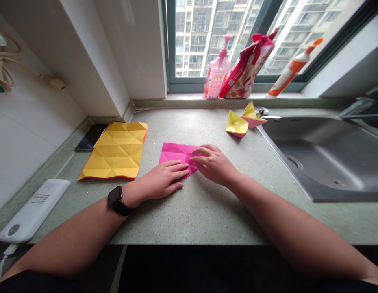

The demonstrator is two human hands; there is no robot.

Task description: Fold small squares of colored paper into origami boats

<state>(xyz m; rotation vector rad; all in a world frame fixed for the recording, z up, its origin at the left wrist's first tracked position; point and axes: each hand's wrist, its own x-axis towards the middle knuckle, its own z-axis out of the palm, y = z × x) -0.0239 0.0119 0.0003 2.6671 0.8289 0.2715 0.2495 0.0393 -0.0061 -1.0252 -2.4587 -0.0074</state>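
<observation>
A creased sheet of pink origami paper [173, 151] lies on the counter in front of me, its right side partly hidden by my fingers. My left hand [164, 177] rests flat across its lower edge, fingers stretched out and pressing it down. At the paper's right edge, my right hand [215, 162] has its fingers bent and drawn together on the paper; the exact grip underneath is hidden. Two folded yellow-and-pink paper boats [237, 123] stand behind my right hand, close to the sink.
Creased yellow paper sheets [117, 150] lie to the left, partly over a dark phone [90, 137]. A white power bank [33, 209] sits at the left front. The steel sink [286, 175] is on the right. A pink pump bottle [218, 75], red bag [248, 69] and orange bottle [291, 73] line the windowsill.
</observation>
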